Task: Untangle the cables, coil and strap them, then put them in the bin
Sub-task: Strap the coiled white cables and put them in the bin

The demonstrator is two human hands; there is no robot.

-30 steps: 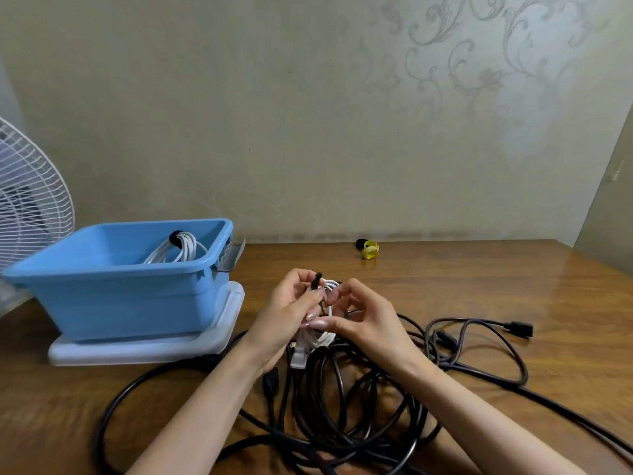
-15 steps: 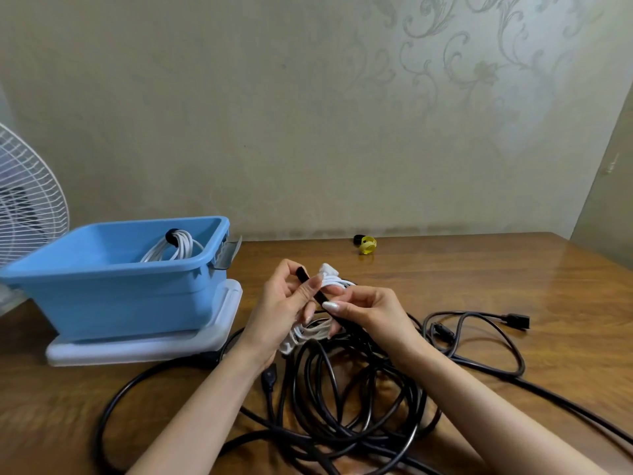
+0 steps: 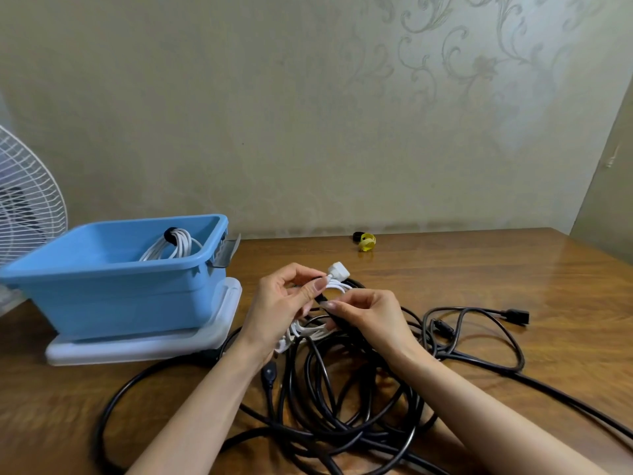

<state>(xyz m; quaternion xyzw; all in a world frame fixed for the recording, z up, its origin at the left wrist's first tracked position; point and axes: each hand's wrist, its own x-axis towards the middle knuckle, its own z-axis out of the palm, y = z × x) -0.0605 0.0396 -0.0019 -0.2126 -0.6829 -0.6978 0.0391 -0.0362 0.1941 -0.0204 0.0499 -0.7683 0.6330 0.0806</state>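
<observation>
White cable coil (image 3: 337,286) held just above the black tangle (image 3: 342,399), left hand (image 3: 281,303) gripping it, right hand (image 3: 370,317) pinching the black strap (image 3: 323,299), now drawn across the coil where a second ago it barely showed (strapping evidently under way); blue bin (image 3: 113,293) stands left.

A white fan (image 3: 27,207) stands far left by the wooden table (image 3: 479,269), a patterned wall (image 3: 274,114) behind.

The scene is lit softly and rather dimly, a paler patch being cast on the patterned wall (image 3: 513,138) at the upper right and a sheen being thrown on the wooden surface (image 3: 561,269) below it, while lines are bowed at the edges and the fan (image 3: 27,207) is slightly smeared.
</observation>
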